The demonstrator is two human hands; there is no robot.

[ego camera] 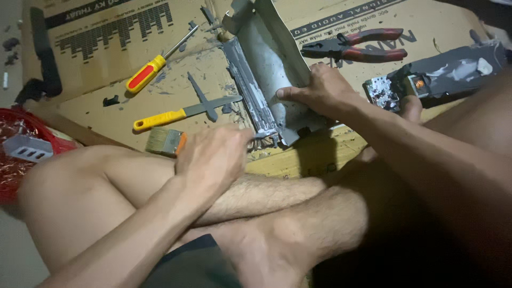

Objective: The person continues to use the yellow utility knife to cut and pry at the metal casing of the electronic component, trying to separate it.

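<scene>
I sit cross-legged over flattened cardboard [106, 32]. My right hand [320, 90] grips the right edge of a long grey metal casing [264, 58] that lies tilted on the cardboard, thumb pressed on its inner face. My left hand [213, 157] is closed at the casing's near end, fingers pinched on a small tool or part that I cannot make out.
A red-and-yellow screwdriver [152, 66], a yellow-handled flat tool [170, 114] and a paintbrush [165, 141] lie to the left. Red-handled pliers [357, 47] lie at the back right, near a grey device with an exposed circuit board [426, 80]. A red mesh bag [21, 144] is at far left.
</scene>
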